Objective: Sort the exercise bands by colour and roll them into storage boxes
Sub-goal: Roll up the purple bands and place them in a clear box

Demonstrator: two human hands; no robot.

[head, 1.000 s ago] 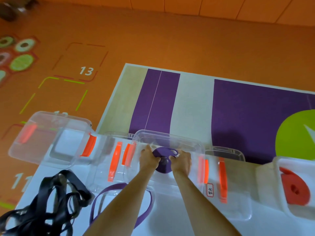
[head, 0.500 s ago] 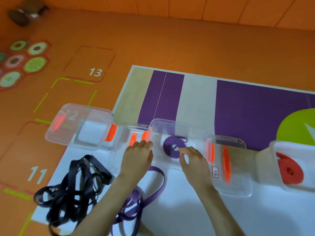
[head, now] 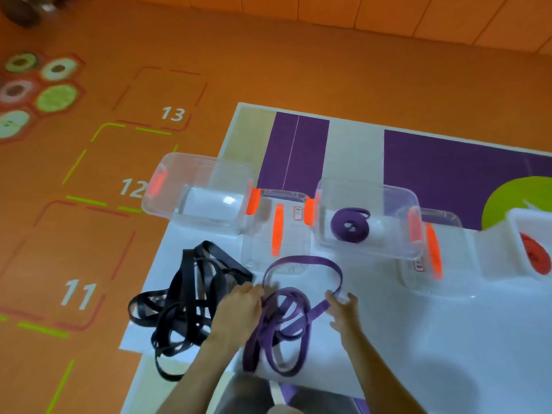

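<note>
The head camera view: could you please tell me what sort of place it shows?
Probably a gym or children's activity room: the orange floor carries painted numbered squares, 11 to 13, and hexagon markings, and loose exercise bands lie on a colourful mat.

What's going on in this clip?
A person is sorting exercise bands on a white mat. Both hands are at the loose purple bands. The left hand is on their left edge, though blur hides whether it grips. The right hand, fingers spread, touches a strap. One rolled purple band lies in a clear storage box, and a rolled red band in a white box. The black bands lie tangled and unsorted.
</note>
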